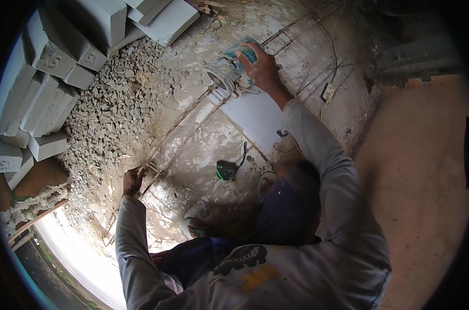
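My right hand [263, 72] grips a teal power tool [234, 51] with a grey metal guard, held over a long rebar frame [185, 119] at the upper middle. A white panel [260, 119] lies beneath the tool. Whatever disc the guard holds is too hard to make out. Down at the left, my left hand [132, 182] is closed around the near part of the same rebar frame, by a small crosspiece. A green and black tape measure [226, 169] rests on the dusty floor between my hands, near my sandalled feet.
Grey lightweight blocks [48, 46] are stacked at the left beside loose gravel [115, 93]. A white power socket [327, 93] with cords lies to the right. A bare orange-brown surface [405, 165] fills the right side. A bright broken edge [33, 214] runs at lower left.
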`<state>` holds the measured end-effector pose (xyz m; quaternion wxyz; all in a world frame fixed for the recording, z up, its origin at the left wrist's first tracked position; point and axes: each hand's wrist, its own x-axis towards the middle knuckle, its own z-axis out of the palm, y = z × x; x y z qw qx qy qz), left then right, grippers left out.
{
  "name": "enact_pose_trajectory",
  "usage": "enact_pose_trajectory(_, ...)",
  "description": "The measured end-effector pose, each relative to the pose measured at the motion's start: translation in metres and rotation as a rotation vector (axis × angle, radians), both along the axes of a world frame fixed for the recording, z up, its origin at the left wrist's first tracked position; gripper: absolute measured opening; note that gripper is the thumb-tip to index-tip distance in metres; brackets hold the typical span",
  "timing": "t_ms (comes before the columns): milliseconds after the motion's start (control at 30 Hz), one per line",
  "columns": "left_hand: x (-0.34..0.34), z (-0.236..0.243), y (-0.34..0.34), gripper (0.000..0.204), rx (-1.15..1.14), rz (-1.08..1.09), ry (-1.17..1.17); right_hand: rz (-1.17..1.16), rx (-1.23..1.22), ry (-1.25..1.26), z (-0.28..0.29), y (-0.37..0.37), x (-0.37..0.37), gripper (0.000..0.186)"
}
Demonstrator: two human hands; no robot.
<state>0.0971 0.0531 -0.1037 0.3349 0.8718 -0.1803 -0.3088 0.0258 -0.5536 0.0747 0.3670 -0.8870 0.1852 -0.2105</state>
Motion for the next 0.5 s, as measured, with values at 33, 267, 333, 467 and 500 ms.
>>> enact_pose_trajectory(33,0.001,-0.002,0.002,0.032,0.004,0.005,0.003,0.006,-0.007,-0.005,0.002,0.001,0.000,0.045)
enact_pose_trajectory(267,-0.002,-0.008,0.007,0.047,0.051,-0.021,0.000,-0.017,-0.139,-0.085,-0.007,0.003,-0.002,0.039)
enact_pose_trajectory(333,-0.003,-0.006,0.004,0.043,0.062,-0.010,-0.007,-0.033,-0.124,-0.071,-0.003,0.005,-0.001,0.038)
enact_pose_trajectory(467,-0.001,-0.005,0.004,0.036,0.080,0.011,-0.024,-0.025,-0.126,-0.087,-0.004,0.006,0.007,0.037)
enact_pose_trajectory(500,-0.002,-0.005,0.004,0.036,0.083,0.012,-0.026,-0.014,-0.141,-0.113,-0.006,0.006,0.009,0.038)
